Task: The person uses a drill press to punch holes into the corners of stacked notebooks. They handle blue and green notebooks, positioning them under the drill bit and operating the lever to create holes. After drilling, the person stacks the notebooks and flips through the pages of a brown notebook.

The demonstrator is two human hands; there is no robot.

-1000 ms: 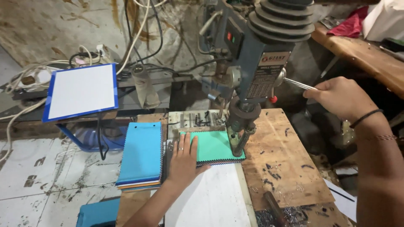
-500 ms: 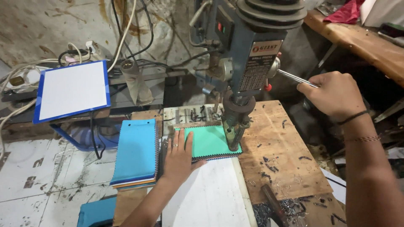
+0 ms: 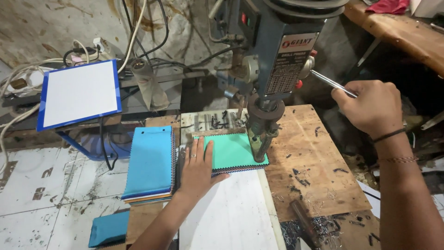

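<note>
My left hand point(image 3: 198, 165) lies flat, fingers spread, on the left part of a green fabric swatch stack point(image 3: 233, 152) on the wooden drill table point(image 3: 319, 162). The drill bit point(image 3: 260, 149) of the grey drill press point(image 3: 273, 51) comes down on the stack's right edge. My right hand point(image 3: 370, 106) is closed around the metal feed lever point(image 3: 330, 83) on the press's right side.
A blue swatch stack point(image 3: 151, 163) lies left of my left hand. A white sheet point(image 3: 231, 213) covers the table front. A blue-edged white board point(image 3: 78, 92), cables and a power strip point(image 3: 99, 45) stand at the back left. Metal shavings point(image 3: 319, 222) litter the wood.
My right hand has pulled the feed lever lower and the drill bit has come down onto the green stack. My left hand stays pressed on the stack. The view has shifted closer.
</note>
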